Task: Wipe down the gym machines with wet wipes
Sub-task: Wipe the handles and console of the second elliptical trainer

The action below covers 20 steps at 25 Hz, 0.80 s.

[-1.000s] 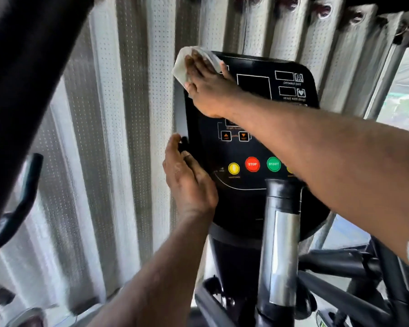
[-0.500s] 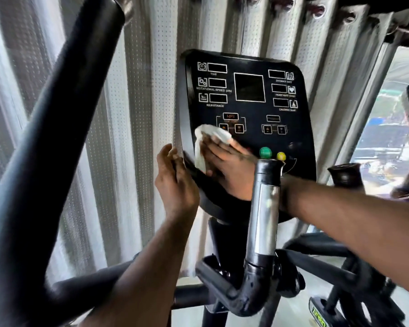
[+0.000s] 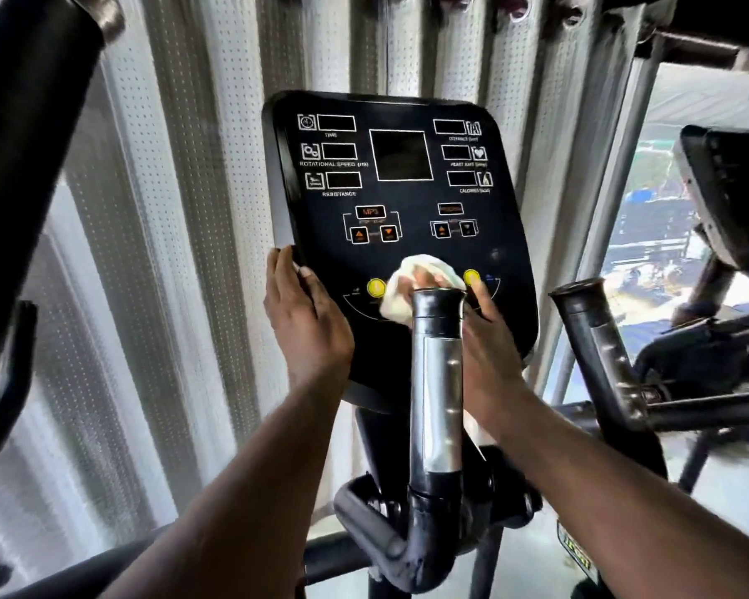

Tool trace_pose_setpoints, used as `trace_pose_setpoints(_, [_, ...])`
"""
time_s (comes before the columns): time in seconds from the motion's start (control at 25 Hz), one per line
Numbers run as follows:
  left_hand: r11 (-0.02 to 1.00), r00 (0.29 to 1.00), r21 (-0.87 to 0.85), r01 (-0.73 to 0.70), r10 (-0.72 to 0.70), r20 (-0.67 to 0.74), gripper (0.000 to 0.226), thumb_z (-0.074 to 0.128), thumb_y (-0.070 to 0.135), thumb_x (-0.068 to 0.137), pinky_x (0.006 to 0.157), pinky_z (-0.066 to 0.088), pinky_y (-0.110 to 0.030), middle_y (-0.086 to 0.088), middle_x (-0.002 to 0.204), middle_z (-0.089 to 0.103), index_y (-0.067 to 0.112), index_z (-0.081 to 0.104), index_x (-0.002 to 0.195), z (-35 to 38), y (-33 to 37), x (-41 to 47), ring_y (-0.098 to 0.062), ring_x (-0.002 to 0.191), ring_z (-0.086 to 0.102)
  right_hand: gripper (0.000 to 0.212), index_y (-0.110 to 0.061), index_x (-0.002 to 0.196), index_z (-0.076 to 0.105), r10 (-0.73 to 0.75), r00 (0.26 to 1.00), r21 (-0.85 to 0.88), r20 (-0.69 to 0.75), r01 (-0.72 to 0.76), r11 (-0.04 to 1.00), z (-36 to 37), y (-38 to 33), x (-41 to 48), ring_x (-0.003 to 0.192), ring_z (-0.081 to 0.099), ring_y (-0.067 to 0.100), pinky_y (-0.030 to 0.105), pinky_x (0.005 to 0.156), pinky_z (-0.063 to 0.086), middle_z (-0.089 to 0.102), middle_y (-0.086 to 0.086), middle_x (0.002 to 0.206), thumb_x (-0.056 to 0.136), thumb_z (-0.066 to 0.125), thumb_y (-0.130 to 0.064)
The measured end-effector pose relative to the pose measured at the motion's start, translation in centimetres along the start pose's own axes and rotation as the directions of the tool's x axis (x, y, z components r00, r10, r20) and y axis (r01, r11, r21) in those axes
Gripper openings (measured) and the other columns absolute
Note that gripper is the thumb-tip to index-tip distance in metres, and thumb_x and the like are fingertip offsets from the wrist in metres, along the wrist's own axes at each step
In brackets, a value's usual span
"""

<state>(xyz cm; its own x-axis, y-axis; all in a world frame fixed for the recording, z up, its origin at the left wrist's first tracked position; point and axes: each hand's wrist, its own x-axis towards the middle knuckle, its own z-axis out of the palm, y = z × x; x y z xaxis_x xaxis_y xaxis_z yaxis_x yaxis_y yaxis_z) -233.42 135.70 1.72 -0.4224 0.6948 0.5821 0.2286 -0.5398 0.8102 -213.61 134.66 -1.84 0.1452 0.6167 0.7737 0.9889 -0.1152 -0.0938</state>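
My right hand (image 3: 485,339) presses the soft, limp white wet wipe (image 3: 407,287) at six o'clock on the black plastic console (image 3: 398,166). The chrome handlebar post (image 3: 437,382) hides my fingers, so I cannot tell their curl. My left hand (image 3: 308,322) grips the eight o'clock edge. The wipe is best bunched under the fingertips.

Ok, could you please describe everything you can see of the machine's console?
The console is a black, glossy-looking panel with rounded corners, facing the camera. It carries dark, unlit display windows labelled in white (TIME, RESISTANCE), orange arrow keys and two yellow buttons. The left hand grips its left edge. The right hand presses a white wipe on its lower middle, where a handlebar in front partly hides it.
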Motion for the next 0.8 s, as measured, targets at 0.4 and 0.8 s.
trace_pose_setpoints(0.4, [0.972, 0.994, 0.219, -0.081, 0.094, -0.047, 0.048, 0.032, 0.025, 0.115, 0.116, 0.014, -0.012, -0.004, 0.171, 0.03, 0.013, 0.037, 0.161, 0.9, -0.8, -0.3, -0.022, 0.153, 0.031, 0.061, -0.014, 0.167, 0.011, 0.321, 0.937, 0.082, 0.135, -0.334, 0.939, -3.9, 2.1, -1.3, 0.158, 0.023, 0.029, 0.054, 0.119, 0.03, 0.009, 0.011, 0.175, 0.112, 0.02, -0.039])
trace_pose_setpoints(0.8, [0.969, 0.99, 0.23, -0.087, 0.109, -0.086, 0.049, 0.029, 0.02, 0.113, 0.108, 0.004, 0.003, -0.002, 0.17, 0.032, 0.013, 0.039, 0.16, 1.3, -1.5, -0.3, -0.019, 0.152, 0.032, 0.064, -0.032, 0.167, -0.003, 0.431, 0.882, 0.076, 0.191, -0.451, 0.889, -2.6, 0.5, 7.5, 0.161, -0.009, 0.023, 0.069, 0.123, -0.007, -0.01, 0.001, 0.175, 0.109, 0.024, -0.04])
